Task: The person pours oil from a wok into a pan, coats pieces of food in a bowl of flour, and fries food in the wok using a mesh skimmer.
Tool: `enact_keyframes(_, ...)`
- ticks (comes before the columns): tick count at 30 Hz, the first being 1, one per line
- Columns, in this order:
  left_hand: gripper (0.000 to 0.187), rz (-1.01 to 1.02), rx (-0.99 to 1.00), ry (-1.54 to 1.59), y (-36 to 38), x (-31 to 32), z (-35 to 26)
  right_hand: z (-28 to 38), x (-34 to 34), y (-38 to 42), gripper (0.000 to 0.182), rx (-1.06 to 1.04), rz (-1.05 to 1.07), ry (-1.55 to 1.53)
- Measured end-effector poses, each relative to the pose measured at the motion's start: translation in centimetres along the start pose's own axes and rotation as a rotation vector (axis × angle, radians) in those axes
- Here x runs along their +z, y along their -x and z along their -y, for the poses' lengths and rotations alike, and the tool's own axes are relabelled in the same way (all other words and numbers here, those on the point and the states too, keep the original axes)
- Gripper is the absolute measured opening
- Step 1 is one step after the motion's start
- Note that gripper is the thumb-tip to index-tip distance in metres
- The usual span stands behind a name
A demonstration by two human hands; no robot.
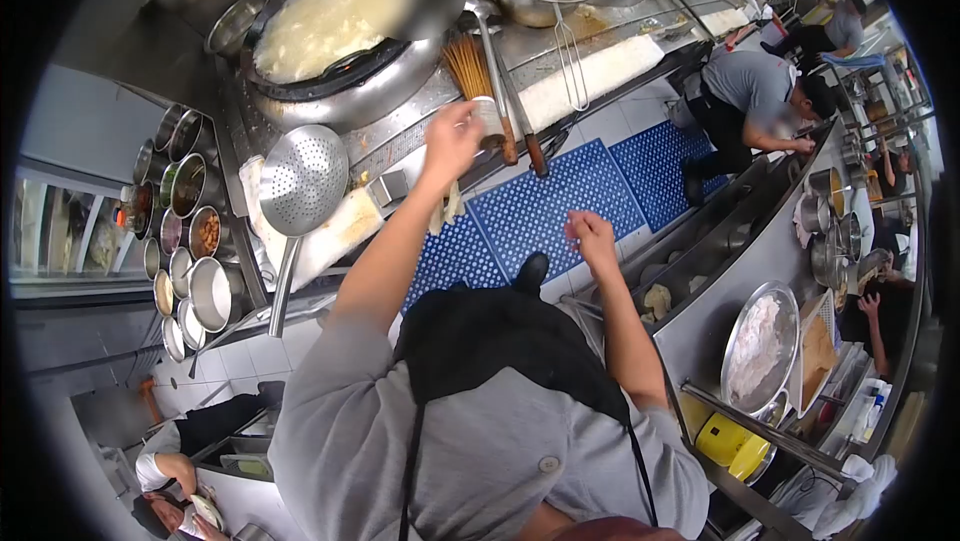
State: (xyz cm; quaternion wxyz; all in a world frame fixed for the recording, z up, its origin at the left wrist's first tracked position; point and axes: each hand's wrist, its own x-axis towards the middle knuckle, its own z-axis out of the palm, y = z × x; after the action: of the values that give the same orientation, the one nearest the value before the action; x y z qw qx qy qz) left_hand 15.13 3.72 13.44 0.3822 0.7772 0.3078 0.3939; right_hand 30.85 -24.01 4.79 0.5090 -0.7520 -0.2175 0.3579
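From my feed I can read no text, label, brand or number anywhere in this kitchen. The yellow container (735, 444) at lower right and the bottles (872, 403) beside it may carry markings, but they are too small and blurred to make out.

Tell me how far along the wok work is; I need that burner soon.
Looks done: the wok holds pale foamy liquid, and the perforated skimmer lies set down on the stove edge. In hand: the left hand grips the bamboo brush beside the wok; the right hand hangs free over the blue mat. Left: the brush has not yet entered the full wok.
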Motion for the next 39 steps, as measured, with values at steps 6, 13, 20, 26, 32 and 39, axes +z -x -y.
enact_keyframes(6,0.022,-0.358,0.096,-0.302,7.0,-9.1,2.9,6.9,4.8,-5.2,0.042,-0.383,-0.152,0.406)
enact_keyframes(13,0.022,-0.439,-0.105,-0.169,12.1,-13.1,3.2,8.9,5.1,-10.4,0.045,-0.541,-0.188,0.847)
enact_keyframes(20,0.022,-0.460,-0.069,-0.371,16.9,-17.4,5.3,9.4,9.5,-11.0,0.015,-0.733,-0.144,0.845)
enact_keyframes(26,0.025,-0.512,-0.030,-0.383,18.8,-19.2,5.2,7.4,12.6,-15.7,0.056,-0.297,-0.055,0.430)
enact_keyframes(32,0.022,-0.487,-0.145,-0.296,19.8,-20.1,4.7,15.8,11.0,-15.0,0.034,-0.031,0.054,0.344)
enact_keyframes(39,0.017,-0.293,-0.124,-0.182,18.6,-16.0,4.0,14.7,12.9,-9.7,0.017,-0.040,0.196,-0.010)
